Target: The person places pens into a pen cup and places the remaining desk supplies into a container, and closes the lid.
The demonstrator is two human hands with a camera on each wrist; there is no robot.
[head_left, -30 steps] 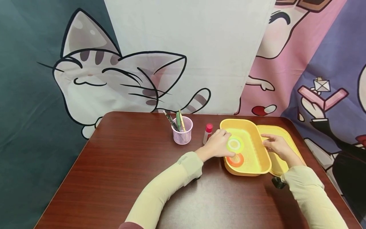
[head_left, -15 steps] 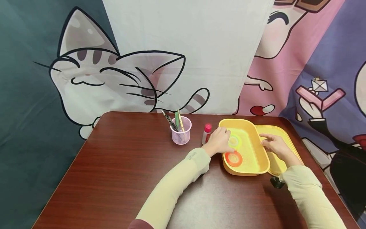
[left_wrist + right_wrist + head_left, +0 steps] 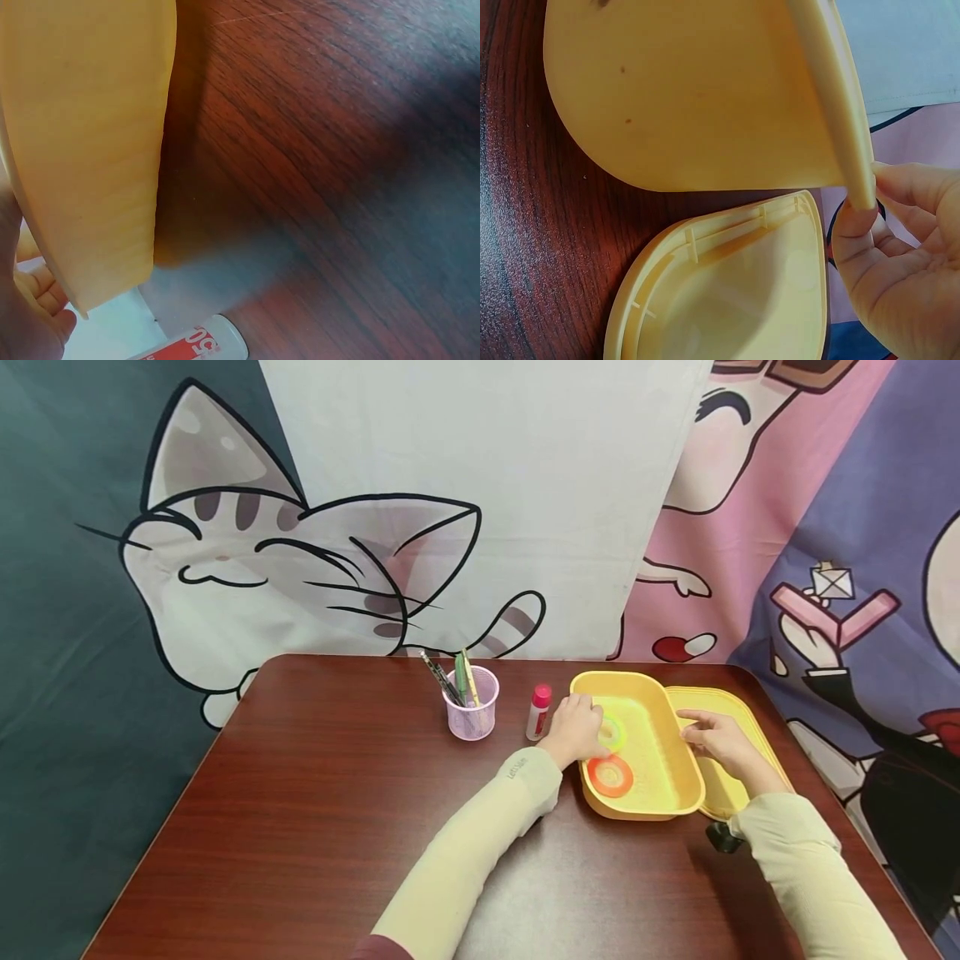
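In the head view a yellow plastic box (image 3: 660,760) stands uncovered at the right of the table. An orange tape roll (image 3: 610,776) lies inside near its left wall. Behind that is a yellow-green tape roll (image 3: 617,735), partly hidden by my left hand (image 3: 576,727). That hand reaches across the left rim with its thumb and fingertips inside; whether they hold the tape roll I cannot tell. In the left wrist view its curled fingers (image 3: 46,289) show beyond the rim. My right hand (image 3: 907,255) pinches the box's right rim between thumb and forefinger.
A yellow lid (image 3: 726,789) lies just right of the box, partly behind it. Left of the box stands a glue stick (image 3: 537,714) with a red cap. A lilac mesh cup (image 3: 472,718) holds several pens. Printed cloth hangs behind the table's back edge.
My left hand has shifted slightly right relative to the box, covering more of the yellow-green roll and uncovering the orange one. The right hand keeps its place on the rim.
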